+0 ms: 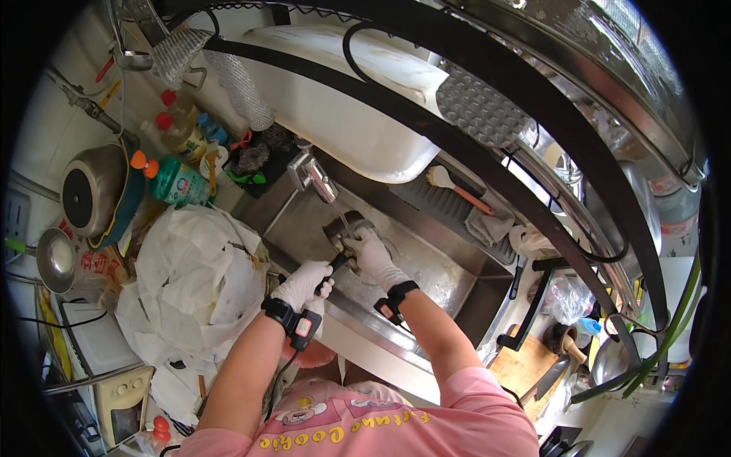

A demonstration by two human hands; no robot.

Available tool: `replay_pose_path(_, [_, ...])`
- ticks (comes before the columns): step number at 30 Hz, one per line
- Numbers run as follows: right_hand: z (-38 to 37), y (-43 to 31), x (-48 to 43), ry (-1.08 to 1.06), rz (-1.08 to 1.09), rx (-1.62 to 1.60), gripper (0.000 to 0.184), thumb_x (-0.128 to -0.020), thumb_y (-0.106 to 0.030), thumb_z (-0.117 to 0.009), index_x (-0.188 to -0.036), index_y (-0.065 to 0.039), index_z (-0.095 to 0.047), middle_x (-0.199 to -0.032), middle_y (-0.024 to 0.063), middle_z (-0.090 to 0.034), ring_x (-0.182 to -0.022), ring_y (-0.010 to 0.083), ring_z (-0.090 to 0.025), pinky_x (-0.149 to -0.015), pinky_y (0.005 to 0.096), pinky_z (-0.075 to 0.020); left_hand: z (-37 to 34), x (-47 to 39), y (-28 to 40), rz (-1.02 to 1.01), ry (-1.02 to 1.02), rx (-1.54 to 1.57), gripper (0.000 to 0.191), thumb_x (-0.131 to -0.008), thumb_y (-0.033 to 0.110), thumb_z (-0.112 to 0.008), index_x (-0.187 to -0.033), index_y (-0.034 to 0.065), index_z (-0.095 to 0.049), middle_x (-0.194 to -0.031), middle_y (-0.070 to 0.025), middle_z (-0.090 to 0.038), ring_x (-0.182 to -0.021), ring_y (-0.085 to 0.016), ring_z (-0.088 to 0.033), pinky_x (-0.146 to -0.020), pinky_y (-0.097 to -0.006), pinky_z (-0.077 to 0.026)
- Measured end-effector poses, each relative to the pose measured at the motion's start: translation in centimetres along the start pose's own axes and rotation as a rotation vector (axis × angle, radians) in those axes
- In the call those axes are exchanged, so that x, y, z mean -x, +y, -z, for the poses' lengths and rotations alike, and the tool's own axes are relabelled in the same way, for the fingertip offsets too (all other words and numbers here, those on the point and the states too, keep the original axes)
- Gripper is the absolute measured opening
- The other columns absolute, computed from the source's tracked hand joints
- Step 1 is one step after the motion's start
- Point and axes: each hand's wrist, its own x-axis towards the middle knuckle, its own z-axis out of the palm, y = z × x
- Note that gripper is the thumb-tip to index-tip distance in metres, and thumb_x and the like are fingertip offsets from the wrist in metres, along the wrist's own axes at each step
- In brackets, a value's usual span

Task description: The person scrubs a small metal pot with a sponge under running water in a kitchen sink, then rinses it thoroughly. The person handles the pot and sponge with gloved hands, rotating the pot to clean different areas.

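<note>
My left hand (pixel 305 284), in a white glove, is closed around the black handle (pixel 338 263) of a small metal pan (pixel 341 227) in the stainless steel sink. Inside or against the pan is my right hand (pixel 372 255), gloved too; its fingertips are partly hidden, and whether they grip anything cannot be told. A thin stream of water falls from the chrome faucet (pixel 321 180) beside the right fingers. Wet patches cover the sink floor (pixel 437 281). Both wrists wear black straps with small devices.
Left of the sink stand a large bundle of white sheets (pixel 188 285) and a green soap bottle (pixel 180 185). Behind it are steel wool (pixel 254 157) and a white basin (pixel 342 103). A dish brush (pixel 460 188) and a cloth (pixel 489 224) lie on the grey rack. Black shelf bars cross overhead.
</note>
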Motion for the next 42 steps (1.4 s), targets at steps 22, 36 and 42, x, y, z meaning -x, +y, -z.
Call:
replay_pose_path(22, [-1.7, 0.2, -2.0, 0.11, -0.319, -0.135, 0.035, -0.072, -0.007, -0.065, -0.106, -0.014, -0.067, -0.108, 0.0157, -0.055, -0.102, 0.0357, -0.054, -0.083, 0.0426, -0.0484, -0.7, -0.2, 0.6, -0.038, 0.019, -0.072, 0.018, -0.093, 0.014, -0.049, -0.11, 0.015, -0.044, -0.069, -0.0046, -0.047, -0.045, -0.011, -0.04, -0.036, -0.0244, -0.033])
replay_pose_path(36, [-2.3, 1.4, 1.3, 0.165, -0.203, -0.115, 0.046, -0.065, -0.015, -0.074, -0.109, -0.012, -0.064, -0.108, 0.0146, -0.054, -0.101, 0.0343, -0.052, -0.085, 0.0375, -0.0475, -1.3, -0.1, -0.6, -0.162, -0.029, -0.275, 0.008, -0.093, 0.012, -0.046, -0.1, 0.0094, -0.049, -0.066, -0.0025, -0.046, -0.045, -0.011, -0.041, -0.036, -0.0254, -0.033])
replay_pose_path(42, [0.7, 0.0, -0.5, 0.095, -0.1, 0.211, 0.038, -0.075, -0.018, -0.068, -0.112, -0.01, -0.061, -0.113, 0.0166, -0.055, -0.099, 0.0331, -0.055, -0.082, 0.0374, -0.0493, -1.4, -0.2, -1.0, -0.182, -0.016, -0.273, 0.006, -0.091, 0.012, -0.047, -0.097, 0.0093, -0.047, -0.063, -0.0017, -0.044, -0.042, -0.01, -0.038, -0.035, -0.0259, -0.032])
